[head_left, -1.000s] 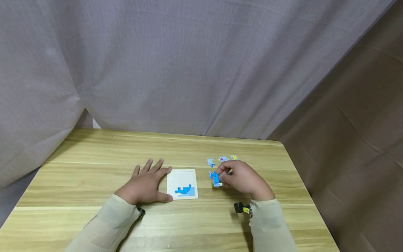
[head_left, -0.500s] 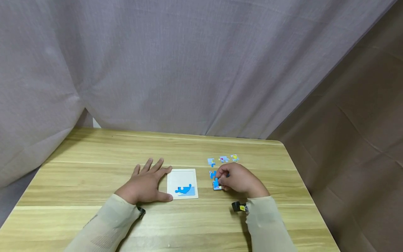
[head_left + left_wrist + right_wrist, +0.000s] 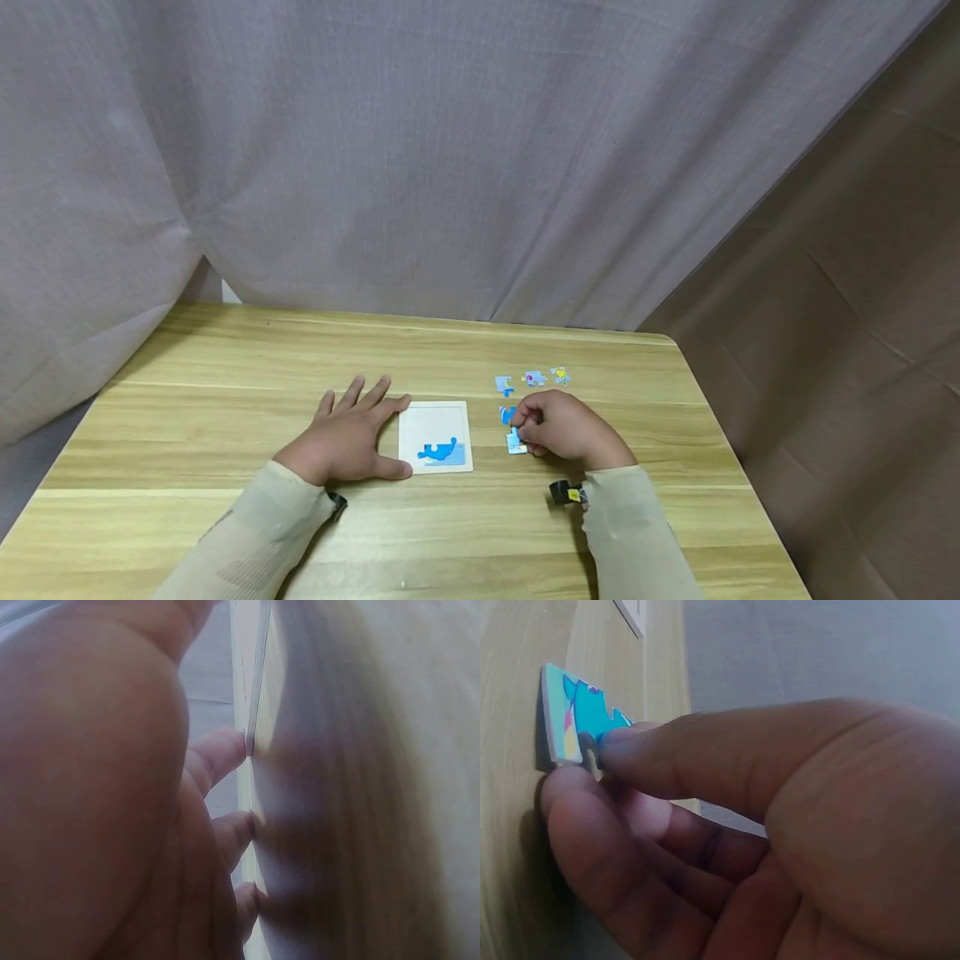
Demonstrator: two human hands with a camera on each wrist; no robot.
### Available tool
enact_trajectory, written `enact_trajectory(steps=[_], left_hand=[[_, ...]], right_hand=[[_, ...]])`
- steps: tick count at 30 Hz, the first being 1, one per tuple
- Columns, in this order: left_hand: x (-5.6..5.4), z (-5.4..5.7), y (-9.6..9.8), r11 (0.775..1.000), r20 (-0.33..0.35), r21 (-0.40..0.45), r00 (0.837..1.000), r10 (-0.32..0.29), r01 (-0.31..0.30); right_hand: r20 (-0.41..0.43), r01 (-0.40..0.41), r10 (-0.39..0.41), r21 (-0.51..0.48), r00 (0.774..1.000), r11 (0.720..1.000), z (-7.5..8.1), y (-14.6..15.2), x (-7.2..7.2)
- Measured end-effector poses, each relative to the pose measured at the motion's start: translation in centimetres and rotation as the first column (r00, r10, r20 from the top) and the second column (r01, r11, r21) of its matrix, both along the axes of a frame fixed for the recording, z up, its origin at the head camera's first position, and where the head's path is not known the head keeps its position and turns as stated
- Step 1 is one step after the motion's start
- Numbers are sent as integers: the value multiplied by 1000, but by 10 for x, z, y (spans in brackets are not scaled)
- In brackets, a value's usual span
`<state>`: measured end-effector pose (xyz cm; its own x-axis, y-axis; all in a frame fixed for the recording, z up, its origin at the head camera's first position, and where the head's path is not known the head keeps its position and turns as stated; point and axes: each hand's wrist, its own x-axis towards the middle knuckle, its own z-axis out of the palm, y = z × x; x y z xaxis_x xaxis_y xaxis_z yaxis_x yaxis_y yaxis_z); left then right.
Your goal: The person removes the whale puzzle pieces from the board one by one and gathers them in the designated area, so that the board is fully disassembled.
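My left hand (image 3: 345, 442) lies with fingers spread at the left side of a shallow white puzzle tray (image 3: 433, 421), index finger and thumb touching its edge. A blue joined section of puzzle (image 3: 442, 452) sits in the tray's lower right part. To the right of the tray, my right hand (image 3: 566, 429) pinches a blue puzzle piece (image 3: 516, 443) between thumb and fingers. In the right wrist view, this puzzle piece (image 3: 577, 712) is tilted, with pink and yellow marks near its edge. Another blue piece (image 3: 507, 415) lies just beyond it, beside the fingertips.
Farther back on the wooden table (image 3: 225, 375) lie a light blue puzzle piece (image 3: 504, 384), one with a pink mark (image 3: 535, 378) and one with a yellow sun shape (image 3: 560, 375). A grey curtain (image 3: 420, 167) hangs behind the table.
My right hand has drawn slightly toward me with the puzzle piece, which has come away from the blue piece beyond it. The left hand and the tray have stayed put.
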<state>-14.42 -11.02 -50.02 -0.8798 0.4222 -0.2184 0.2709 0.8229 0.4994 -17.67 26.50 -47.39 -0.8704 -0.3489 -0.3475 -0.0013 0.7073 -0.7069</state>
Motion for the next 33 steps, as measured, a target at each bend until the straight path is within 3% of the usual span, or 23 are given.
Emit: enact_trajectory(steps=[26, 33], left_hand=[[-1, 0, -1, 1000, -3, 2, 1000, 1, -1], [-1, -3, 0, 1000, -6, 1, 1000, 1, -1]], right_hand=[[-31, -11, 12, 62, 999, 998, -1, -5, 1], [-62, -36, 40, 70, 997, 997, 7, -6, 1]])
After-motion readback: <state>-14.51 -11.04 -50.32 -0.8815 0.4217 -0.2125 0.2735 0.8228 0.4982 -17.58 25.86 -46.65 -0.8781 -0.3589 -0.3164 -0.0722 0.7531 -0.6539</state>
